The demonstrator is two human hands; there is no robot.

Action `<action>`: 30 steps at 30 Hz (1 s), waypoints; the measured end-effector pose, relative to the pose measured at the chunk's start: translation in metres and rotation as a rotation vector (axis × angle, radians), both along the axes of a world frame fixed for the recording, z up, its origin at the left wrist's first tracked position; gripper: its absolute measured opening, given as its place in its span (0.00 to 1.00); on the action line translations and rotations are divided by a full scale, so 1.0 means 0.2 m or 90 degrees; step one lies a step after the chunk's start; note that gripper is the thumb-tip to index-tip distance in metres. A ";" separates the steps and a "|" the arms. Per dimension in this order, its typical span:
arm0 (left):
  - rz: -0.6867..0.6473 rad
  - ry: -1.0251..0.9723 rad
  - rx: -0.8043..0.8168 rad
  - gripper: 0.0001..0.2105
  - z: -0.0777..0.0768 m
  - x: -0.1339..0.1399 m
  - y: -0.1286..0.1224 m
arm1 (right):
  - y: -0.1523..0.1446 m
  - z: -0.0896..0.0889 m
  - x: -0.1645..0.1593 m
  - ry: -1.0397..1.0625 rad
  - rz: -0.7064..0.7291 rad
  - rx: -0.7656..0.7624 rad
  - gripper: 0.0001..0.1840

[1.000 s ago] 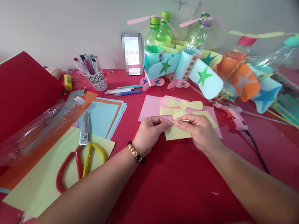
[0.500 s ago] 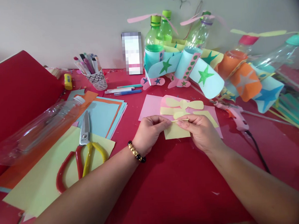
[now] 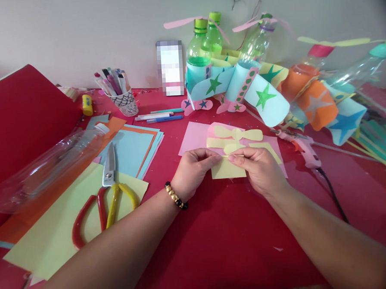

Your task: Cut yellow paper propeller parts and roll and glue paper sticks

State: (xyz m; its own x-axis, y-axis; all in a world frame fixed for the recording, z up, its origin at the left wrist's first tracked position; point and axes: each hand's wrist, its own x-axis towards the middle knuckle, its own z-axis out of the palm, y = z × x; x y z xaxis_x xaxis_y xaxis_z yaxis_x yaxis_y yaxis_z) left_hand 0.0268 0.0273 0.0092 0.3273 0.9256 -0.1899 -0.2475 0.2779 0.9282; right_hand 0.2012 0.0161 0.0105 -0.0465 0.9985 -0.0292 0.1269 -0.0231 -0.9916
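Note:
Between my two hands is a small piece of yellow paper (image 3: pixel 228 168), its far edge turned up into a narrow fold. My left hand (image 3: pixel 197 168) pinches the left end of that edge between thumb and finger. At the other end, my right hand (image 3: pixel 259 167) grips the same fold with thumb and fingertips. Just beyond my fingers lie yellow propeller-shaped cutouts (image 3: pixel 249 135) on a pink sheet (image 3: pixel 191 138). A separate yellow piece (image 3: pixel 267 151) lies by my right knuckles.
Scissors (image 3: pixel 109 179) rest on yellow paper (image 3: pixel 55 229) at left, near a clear plastic bottle (image 3: pixel 61 158). A pink glue gun (image 3: pixel 305 149) with its cord is at right. Decorated bottle planes (image 3: pixel 199 73), a pen cup (image 3: pixel 126 104), loose pens (image 3: pixel 164 119) and a phone (image 3: pixel 171 70) stand or lie behind.
The turned-up edge of the yellow paper has tilted slightly between my fingertips. Both hands keep their pinch in nearly the same place.

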 end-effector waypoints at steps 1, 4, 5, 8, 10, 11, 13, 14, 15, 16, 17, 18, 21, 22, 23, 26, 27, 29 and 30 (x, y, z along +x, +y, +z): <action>-0.003 0.000 0.001 0.10 0.00 0.00 0.00 | 0.00 0.01 0.00 -0.015 0.004 0.003 0.08; -0.016 0.001 -0.011 0.10 0.00 0.00 0.00 | -0.01 0.02 0.00 -0.070 0.021 0.014 0.11; -0.019 0.001 -0.015 0.11 0.00 0.00 0.00 | -0.02 0.03 0.00 -0.084 0.021 0.019 0.11; -0.020 -0.003 -0.023 0.11 0.00 0.00 0.00 | -0.02 0.03 -0.01 -0.102 0.004 0.038 0.14; -0.017 -0.002 -0.026 0.11 0.00 0.00 0.00 | -0.02 0.03 -0.01 -0.099 -0.003 0.044 0.14; -0.017 0.000 -0.027 0.11 0.00 0.00 0.00 | -0.02 0.03 -0.01 -0.096 -0.003 0.046 0.14; -0.019 0.006 -0.028 0.11 0.01 0.00 0.00 | -0.02 0.03 0.00 -0.091 0.003 0.044 0.14; -0.020 0.010 -0.028 0.11 0.01 0.00 0.00 | -0.02 0.03 0.00 -0.089 0.006 0.043 0.13; -0.021 0.014 -0.026 0.11 0.01 0.00 0.00 | -0.02 0.03 0.00 -0.089 0.009 0.041 0.13; -0.023 0.017 -0.024 0.11 0.01 0.00 0.00 | -0.02 0.03 0.00 -0.088 0.010 0.040 0.13; -0.023 0.021 -0.023 0.11 0.01 0.00 0.00 | -0.02 0.03 0.00 -0.088 0.009 0.039 0.13; -0.023 0.026 -0.023 0.12 0.01 0.00 0.00 | -0.02 0.04 0.00 -0.088 0.008 0.040 0.13; -0.024 0.039 -0.023 0.12 0.02 0.00 0.00 | -0.02 0.04 0.00 -0.091 0.010 0.036 0.14; -0.023 0.040 -0.020 0.12 0.01 0.00 0.00 | -0.02 0.04 0.00 -0.090 0.011 0.035 0.14; -0.022 0.038 -0.016 0.11 0.01 0.00 0.00 | -0.02 0.04 0.00 -0.088 0.013 0.033 0.14; -0.024 0.033 -0.006 0.10 0.01 0.00 0.00 | -0.02 0.03 -0.01 -0.078 0.011 0.034 0.13; -0.024 0.035 -0.003 0.10 0.00 0.00 0.00 | -0.02 0.03 -0.01 -0.076 0.009 0.035 0.13; -0.022 0.041 0.007 0.10 0.00 0.00 0.00 | -0.02 0.03 -0.01 -0.073 0.005 0.036 0.13; -0.019 0.045 0.011 0.10 0.00 0.00 0.00 | -0.02 0.03 -0.01 -0.072 0.004 0.036 0.13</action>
